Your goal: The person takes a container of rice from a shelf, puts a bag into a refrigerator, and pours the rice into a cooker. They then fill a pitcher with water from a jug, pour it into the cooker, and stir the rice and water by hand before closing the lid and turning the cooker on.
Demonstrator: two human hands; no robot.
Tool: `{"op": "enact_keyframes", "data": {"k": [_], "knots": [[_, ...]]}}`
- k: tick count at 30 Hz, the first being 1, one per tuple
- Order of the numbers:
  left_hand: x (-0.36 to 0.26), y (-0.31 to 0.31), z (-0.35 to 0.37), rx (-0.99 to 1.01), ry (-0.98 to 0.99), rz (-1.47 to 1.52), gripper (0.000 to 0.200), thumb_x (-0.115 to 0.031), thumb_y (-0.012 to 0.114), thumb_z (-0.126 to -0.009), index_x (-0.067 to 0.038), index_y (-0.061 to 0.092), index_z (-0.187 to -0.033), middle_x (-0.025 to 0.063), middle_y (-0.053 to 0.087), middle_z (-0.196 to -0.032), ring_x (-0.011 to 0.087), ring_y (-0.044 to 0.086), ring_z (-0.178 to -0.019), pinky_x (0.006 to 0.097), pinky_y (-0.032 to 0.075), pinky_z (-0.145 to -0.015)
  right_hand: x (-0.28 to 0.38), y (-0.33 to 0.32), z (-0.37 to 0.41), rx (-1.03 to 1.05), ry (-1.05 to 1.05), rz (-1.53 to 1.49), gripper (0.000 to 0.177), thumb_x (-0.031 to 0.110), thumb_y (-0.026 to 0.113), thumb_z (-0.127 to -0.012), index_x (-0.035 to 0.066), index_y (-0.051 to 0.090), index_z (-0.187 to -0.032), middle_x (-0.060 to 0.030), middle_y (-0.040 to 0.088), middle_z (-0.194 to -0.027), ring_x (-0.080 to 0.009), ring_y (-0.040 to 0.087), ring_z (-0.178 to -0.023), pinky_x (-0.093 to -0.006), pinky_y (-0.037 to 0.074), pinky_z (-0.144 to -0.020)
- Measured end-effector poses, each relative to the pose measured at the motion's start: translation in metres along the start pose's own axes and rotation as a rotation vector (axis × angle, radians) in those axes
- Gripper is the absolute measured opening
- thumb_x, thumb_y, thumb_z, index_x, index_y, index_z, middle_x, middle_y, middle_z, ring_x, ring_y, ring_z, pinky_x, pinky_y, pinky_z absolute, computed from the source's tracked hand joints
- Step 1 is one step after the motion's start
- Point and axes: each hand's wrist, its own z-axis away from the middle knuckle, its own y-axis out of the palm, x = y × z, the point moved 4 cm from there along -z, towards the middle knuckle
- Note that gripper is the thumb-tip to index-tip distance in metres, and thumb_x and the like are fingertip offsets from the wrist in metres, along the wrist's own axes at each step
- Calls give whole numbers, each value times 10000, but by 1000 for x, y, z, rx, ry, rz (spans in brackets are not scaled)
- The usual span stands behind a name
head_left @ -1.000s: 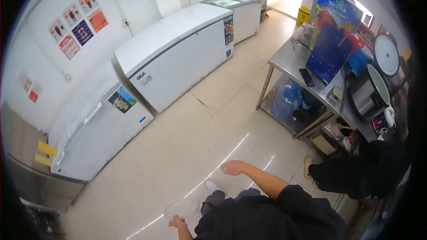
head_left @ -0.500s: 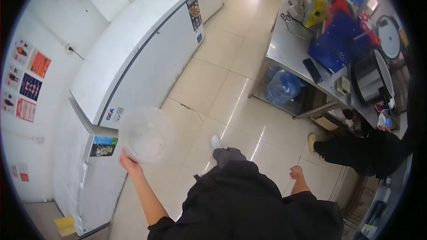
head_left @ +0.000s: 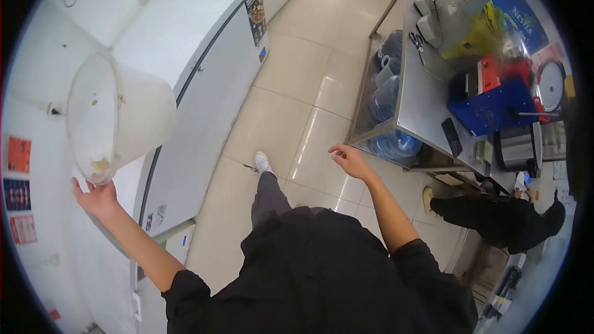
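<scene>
My left hand (head_left: 98,201) grips a large translucent plastic bucket (head_left: 145,111) by its rim, palm up and fingers spread beneath the edge. Tipped on its side, the bucket has its wide mouth turned to the left and its body overlapping the white chest freezer (head_left: 207,55) in this view. Brownish-yellow bits cling to its inside near the rim and on the wall. Out over the tiled floor, my right hand (head_left: 349,161) holds nothing, its fingers loosely bent and apart.
A steel table (head_left: 430,102) on the right carries scissors (head_left: 416,41), a dark phone-like slab (head_left: 451,137), a blue box (head_left: 495,110) and a large pot (head_left: 518,148). Water jugs (head_left: 387,96) stand beneath it. A person in black (head_left: 495,219) works at the lower right.
My left hand has swung the bucket up and to the left, turning it onto its side. The right hand has come forward and inward, its fingers loosening. My view has advanced along the freezer.
</scene>
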Motion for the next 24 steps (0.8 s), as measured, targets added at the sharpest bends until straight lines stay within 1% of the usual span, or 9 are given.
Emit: {"op": "enact_keyframes", "data": {"k": [3, 5, 6, 9, 11, 14, 19, 23, 24], "knots": [[46, 49, -55, 48, -33, -10, 674, -248, 598, -909, 35, 228, -1396, 168, 441, -1309, 315, 487, -1217, 489, 445, -1008, -51, -5, -21, -32, 227, 225, 278, 250, 595, -887, 43, 663, -1061, -172, 665, -887, -283, 637, -832, -385, 495, -760], [82, 81, -89, 59, -28, -39, 657, -234, 598, -911, 44, 243, -1388, 167, 454, -1295, 307, 494, -1208, 472, 451, -998, -134, 3, -3, -123, 312, 255, 294, 269, 597, -881, 36, 658, -1050, -178, 679, -900, -303, 647, -855, -398, 500, -778], [98, 95, -107, 44, -13, -73, 635, -232, 595, -913, 47, 268, -1380, 165, 465, -1287, 303, 498, -1202, 462, 455, -991, -143, 4, 19, -158, 444, 243, 280, 261, 594, -871, 23, 673, -997, -193, 684, -936, -316, 648, -891, -402, 499, -808], [147, 131, -157, 98, -7, -189, 549, -240, 575, -926, 61, 368, -1336, 158, 497, -1277, 292, 506, -1194, 433, 462, -970, -177, 14, 89, -120, 666, 198, 253, 255, 619, -857, 43, 677, -983, -152, 687, -876, -231, 663, -748, -377, 538, -682], [174, 159, -174, 154, 14, -267, 504, -257, 556, -936, 68, 433, -1300, 155, 511, -1283, 284, 508, -1194, 416, 460, -966, -160, 22, 120, -195, 1076, -128, 259, 265, 622, -868, 71, 663, -1035, -111, 679, -849, -187, 651, -691, -364, 545, -603], [208, 188, -184, 177, 67, -392, 485, -293, 527, -949, 69, 488, -1270, 155, 515, -1302, 276, 509, -1194, 400, 448, -976, -160, 49, 133, -283, 1228, -303, 252, 273, 622, -846, 73, 653, -996, -90, 663, -779, -168, 636, -637, -341, 528, -523], [247, 194, -217, 65, 151, -572, 548, -364, 522, -946, 23, 469, -1331, 167, 478, -1350, 294, 482, -1224, 431, 410, -1009, -155, 63, 36, -111, 1081, -409, 288, 296, 640, -837, 66, 657, -1010, -82, 660, -776, -170, 625, -634, -327, 519, -514], [266, 171, -187, -325, 250, -683, 631, -424, 525, -932, -43, 407, -1420, 197, 416, -1374, 284, 436, -1229, 444, 382, -1001, -177, 32, -68, -123, 920, -434, 273, 275, 620, -839, 73, 678, -1013, -109, 681, -829, -181, 636, -651, -338, 530, -574], [275, 150, -186, -375, 288, -749, 559, -403, 526, -939, -17, 461, -1338, 195, 462, -1272, 259, 477, -1129, 419, 404, -961, -194, 23, -96, -107, 872, -397, 274, 272, 614, -840, 71, 680, -1016, -119, 687, -849, -197, 646, -681, -353, 537, -616]]}}
